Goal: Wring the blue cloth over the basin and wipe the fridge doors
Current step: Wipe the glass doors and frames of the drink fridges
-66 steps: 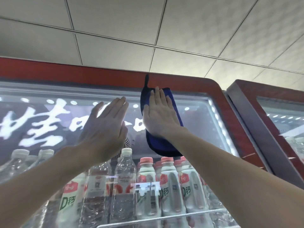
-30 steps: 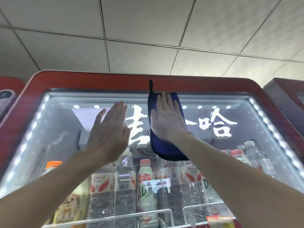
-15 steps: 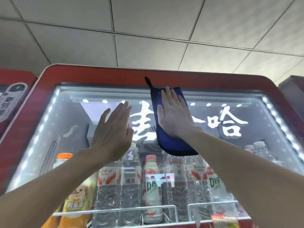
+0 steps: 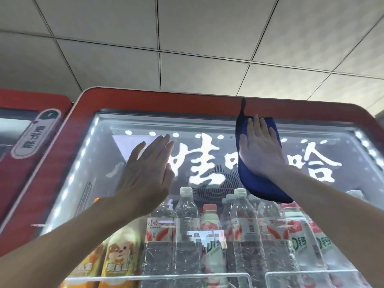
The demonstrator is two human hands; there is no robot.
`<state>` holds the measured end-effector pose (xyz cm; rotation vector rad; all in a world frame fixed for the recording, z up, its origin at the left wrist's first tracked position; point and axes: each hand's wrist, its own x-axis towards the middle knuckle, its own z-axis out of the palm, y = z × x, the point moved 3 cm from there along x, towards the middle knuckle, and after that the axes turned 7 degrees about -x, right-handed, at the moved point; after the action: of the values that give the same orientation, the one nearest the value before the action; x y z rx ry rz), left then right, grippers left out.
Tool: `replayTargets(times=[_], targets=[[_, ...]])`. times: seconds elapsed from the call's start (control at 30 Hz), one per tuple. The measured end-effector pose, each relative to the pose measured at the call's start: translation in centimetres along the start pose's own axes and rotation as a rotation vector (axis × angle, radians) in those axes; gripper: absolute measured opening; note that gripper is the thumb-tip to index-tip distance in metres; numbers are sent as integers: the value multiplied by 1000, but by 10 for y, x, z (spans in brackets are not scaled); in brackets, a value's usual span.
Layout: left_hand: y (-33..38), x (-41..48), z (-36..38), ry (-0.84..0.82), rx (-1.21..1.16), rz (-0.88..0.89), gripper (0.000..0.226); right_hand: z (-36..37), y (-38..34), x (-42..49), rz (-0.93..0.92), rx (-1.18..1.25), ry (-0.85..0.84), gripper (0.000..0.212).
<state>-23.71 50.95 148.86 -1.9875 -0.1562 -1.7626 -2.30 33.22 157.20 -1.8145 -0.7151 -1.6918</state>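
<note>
The blue cloth (image 4: 262, 189) lies flat against the glass of the fridge door (image 4: 145, 100), up near the top edge at about 1 o'clock of the pane. Its thin loop pokes up at 12 o'clock onto the red frame. The right hand (image 4: 259, 151) presses it there with the palm spread wide and the fingers straight, pointing to 12 o'clock. The cloth shows around the hand on the 9 o'clock side and hangs below the wrist at 6 o'clock.

Half a second ago the cloth sat close beside the first white sign character (image 4: 199, 161). It has now slid toward 3 o'clock and covers the right part of the middle character. The round fan grille (image 4: 216, 185) behind the glass is now mostly uncovered, at 8 o'clock from the cloth.

The left hand (image 4: 147, 173) is at 9 o'clock from the cloth, open and flat, fingers together and tipped toward 1 o'clock, holding nothing. Whether its palm touches the glass I cannot tell. The gap between the two hands is wider than before.

Below the hands, at 6 o'clock, clear water bottles (image 4: 186, 225) stand behind a wire shelf rail (image 4: 158, 277), with yellow bottles (image 4: 120, 254) at 7 o'clock. A second red fridge (image 4: 25, 163) stands at 9 o'clock, and ceiling panels (image 4: 187, 38) fill the top.
</note>
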Motion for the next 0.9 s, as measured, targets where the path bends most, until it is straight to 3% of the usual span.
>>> replayTargets(times=[0.37,0.7,0.9], targets=[[-52,-6,-24,-36,9,25,70,-5,-76,-5,-36,-29,-16,64],[-89,-30,-50,-9,51,9,65,-7,-197,-28,-280,25,25,66],[-106,-49,-55,15,114,18,67,-12,-195,-29,-379,73,-5,63]])
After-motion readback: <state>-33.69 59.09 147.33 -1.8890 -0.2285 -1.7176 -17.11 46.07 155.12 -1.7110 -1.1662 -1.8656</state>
